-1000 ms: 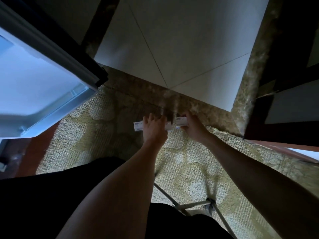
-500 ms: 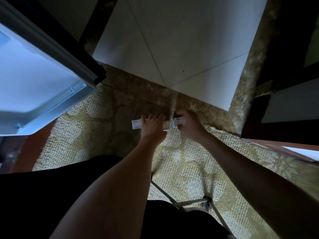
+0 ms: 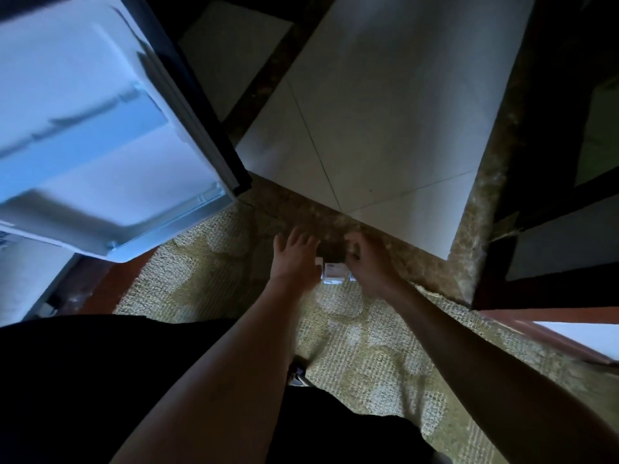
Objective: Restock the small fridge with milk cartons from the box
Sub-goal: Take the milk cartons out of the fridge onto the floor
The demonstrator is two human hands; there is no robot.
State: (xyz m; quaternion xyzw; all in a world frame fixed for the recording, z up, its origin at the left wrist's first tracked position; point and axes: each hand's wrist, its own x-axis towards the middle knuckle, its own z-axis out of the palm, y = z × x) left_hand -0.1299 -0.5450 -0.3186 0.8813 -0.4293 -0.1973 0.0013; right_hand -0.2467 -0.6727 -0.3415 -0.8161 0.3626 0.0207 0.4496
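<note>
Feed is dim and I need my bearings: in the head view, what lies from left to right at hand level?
fridge door → left hand → milk carton → right hand

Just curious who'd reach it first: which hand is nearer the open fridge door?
Left. The left hand lies right of and below the fridge door; the right hand lies farther right, beyond the left.

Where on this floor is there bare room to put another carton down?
The white tiles past the brown marble strip lie bare, bordered by the open fridge door and dark furniture. The rug beside the left hand is free too. It is crowded only between that hand and the right hand, over the cartons.
</note>
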